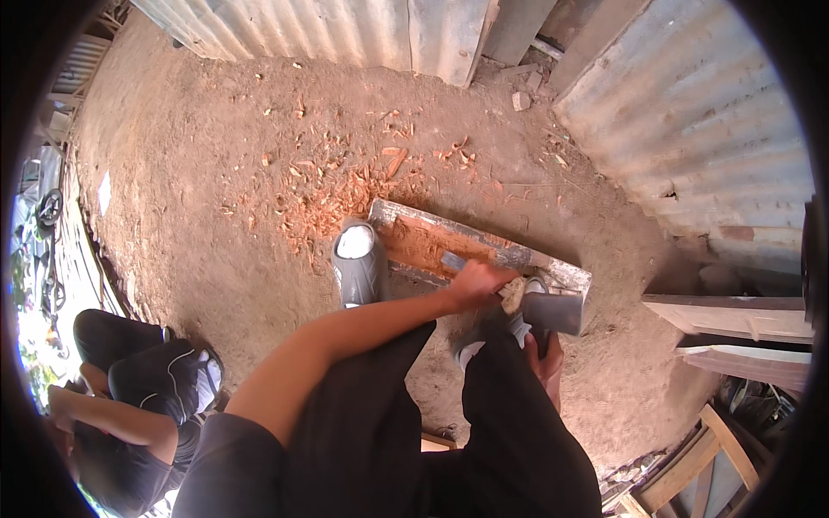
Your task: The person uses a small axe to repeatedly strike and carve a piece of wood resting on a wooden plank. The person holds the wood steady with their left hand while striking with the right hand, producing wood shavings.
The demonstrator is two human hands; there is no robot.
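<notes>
- At the far left, a second person (pixel 129 406) in dark clothes crouches on the dirt floor (pixel 190 155), well apart from the work.
- Moving right, a scatter of reddish wood chips (pixel 328 203) lies on the ground just beyond the plank's left end.
- The plank (pixel 432 246), a weathered board with a freshly cut reddish face, lies flat on the dirt, its long axis running from upper left down to lower right.
- A grey shoe (pixel 358 263) presses on the plank's left end, pinning it.
- The left hand (pixel 479 283) reaches across the body to the middle of the plank; its grip is closed around a pale wooden handle, as far as I can tell.
- The hatchet (pixel 553 311), its grey metal head just right of that hand, sits over the plank's right end, touching or nearly touching it.
- The right hand (pixel 548 363) is lower, by the knee and half hidden by the dark trouser leg; I cannot tell whether its grip is open or closed. The left hand is the nearer to the plank.
- At the right, corrugated metal sheets (pixel 691 121) form a wall.
</notes>
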